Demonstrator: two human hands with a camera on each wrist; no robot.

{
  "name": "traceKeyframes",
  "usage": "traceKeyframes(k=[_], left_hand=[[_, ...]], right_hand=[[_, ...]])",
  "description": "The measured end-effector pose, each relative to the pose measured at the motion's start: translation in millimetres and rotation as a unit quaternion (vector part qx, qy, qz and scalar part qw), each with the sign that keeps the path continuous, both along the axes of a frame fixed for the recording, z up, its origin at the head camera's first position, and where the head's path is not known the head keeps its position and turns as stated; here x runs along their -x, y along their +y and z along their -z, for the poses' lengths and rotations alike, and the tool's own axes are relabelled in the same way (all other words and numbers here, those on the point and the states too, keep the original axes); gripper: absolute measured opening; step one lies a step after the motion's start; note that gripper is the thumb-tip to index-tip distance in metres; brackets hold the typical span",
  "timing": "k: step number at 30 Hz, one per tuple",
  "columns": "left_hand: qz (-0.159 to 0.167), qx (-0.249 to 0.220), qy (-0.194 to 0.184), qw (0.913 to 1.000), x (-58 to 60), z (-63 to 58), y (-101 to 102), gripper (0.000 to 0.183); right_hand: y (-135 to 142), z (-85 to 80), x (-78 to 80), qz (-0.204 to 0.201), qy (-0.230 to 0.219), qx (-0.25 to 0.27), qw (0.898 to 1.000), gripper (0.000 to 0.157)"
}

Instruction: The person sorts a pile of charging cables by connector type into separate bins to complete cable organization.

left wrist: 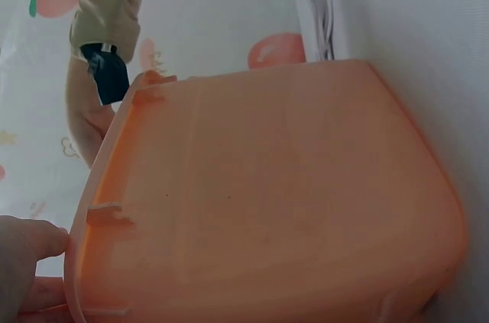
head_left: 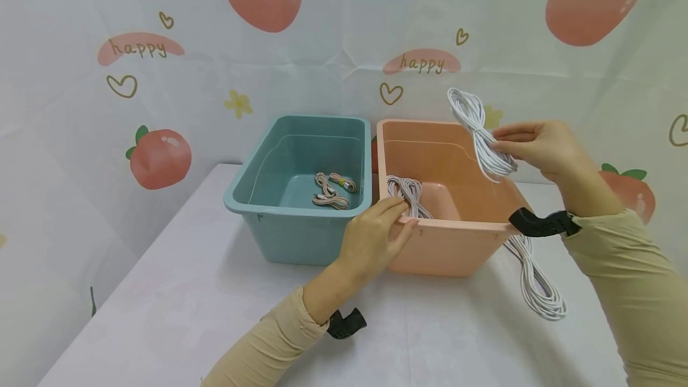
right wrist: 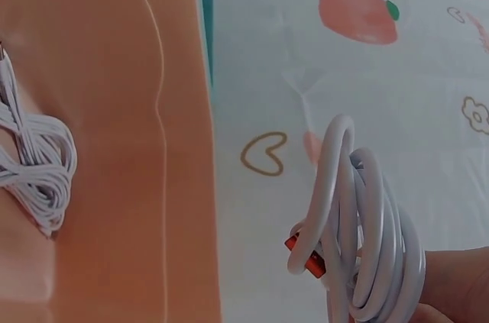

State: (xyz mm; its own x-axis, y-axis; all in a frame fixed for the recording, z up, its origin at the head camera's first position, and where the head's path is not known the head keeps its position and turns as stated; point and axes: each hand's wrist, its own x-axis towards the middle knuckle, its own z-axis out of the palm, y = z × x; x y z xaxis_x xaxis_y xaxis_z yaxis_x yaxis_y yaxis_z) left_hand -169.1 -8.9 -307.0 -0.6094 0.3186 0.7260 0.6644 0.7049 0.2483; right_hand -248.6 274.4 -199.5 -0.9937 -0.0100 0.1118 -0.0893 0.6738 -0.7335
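My right hand [head_left: 545, 147] pinches a coiled white cable [head_left: 475, 124], held up above the right side of the orange bin [head_left: 451, 246]. Close up in the right wrist view, the loops of this cable [right wrist: 382, 239] show a small red piece [right wrist: 307, 254] among them. Inside the bin, at its left, lies another coiled white cable [head_left: 409, 193]. With thumb outside and fingers over the edge, my left hand [head_left: 371, 235] grips the bin's rim at the near left corner. In the left wrist view the bin's outer wall [left wrist: 252, 193] fills most of the picture.
A teal bin [head_left: 301, 235] stands left of the orange one, with several small pinkish cable bundles [head_left: 329, 190] on its floor. One more coiled white cable [head_left: 537, 282] lies on the white table [head_left: 177, 327], right of the orange bin. A fruit-printed cloth [head_left: 333, 28] hangs behind.
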Motion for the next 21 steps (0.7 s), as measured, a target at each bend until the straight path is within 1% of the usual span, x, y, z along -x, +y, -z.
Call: traceKeyframes(k=[4, 8, 12, 21], left_hand=[[-0.001, 0.000, -0.002, 1.0000, 0.1, -0.3, 0.1, 0.027], [-0.001, 0.001, -0.004, 1.0000, 0.6, 0.1, 0.4, 0.027], [-0.001, 0.001, -0.002, 1.0000, 0.6, 0.2, 0.7, 0.028], [-0.002, 0.002, 0.005, 1.0000, 0.4, 0.4, 0.9, 0.026]], right_hand=[[-5.1, 0.3, 6.0, -0.009, -0.006, 0.005, 1.000, 0.013], [-9.2, 0.8, 11.6, -0.010, -0.013, -0.004, 1.000, 0.011], [-14.0, 0.4, 17.3, -0.012, -0.029, 0.001, 0.999, 0.011], [-24.1, 3.6, 29.3, -0.016, -0.029, 0.016, 0.999, 0.009]])
